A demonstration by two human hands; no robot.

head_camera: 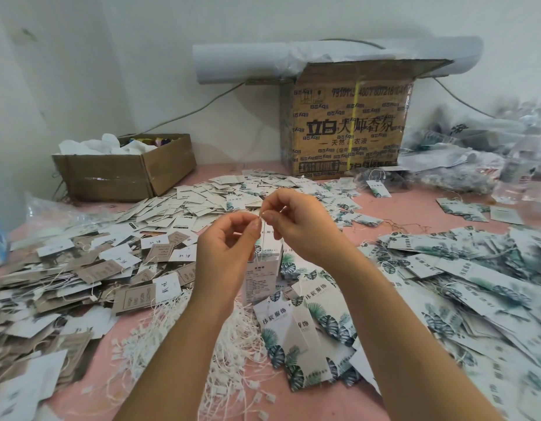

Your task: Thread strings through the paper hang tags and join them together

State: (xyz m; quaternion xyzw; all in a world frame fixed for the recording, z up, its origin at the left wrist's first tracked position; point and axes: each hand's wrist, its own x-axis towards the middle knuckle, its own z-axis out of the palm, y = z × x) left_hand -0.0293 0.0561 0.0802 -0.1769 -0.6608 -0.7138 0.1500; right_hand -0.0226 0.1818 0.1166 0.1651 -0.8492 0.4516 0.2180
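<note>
Both hands are raised over the middle of the pink table. My left hand point(229, 247) and my right hand point(296, 221) pinch the two ends of a thin white string point(262, 238) between thumb and fingertips. From the string hang white paper tags point(261, 276), dangling between my wrists. A heap of loose white strings with plastic ends point(233, 344) lies under my forearms. Leaf-printed tags point(296, 335) lie just right of it.
Brown and white tags point(90, 275) pile up on the left, small white tags point(208, 202) at the centre back, leaf-printed tags point(463, 287) on the right. An open cardboard box point(126, 174) sits back left, a tall printed carton point(348, 123) behind, plastic bags point(475, 147) back right.
</note>
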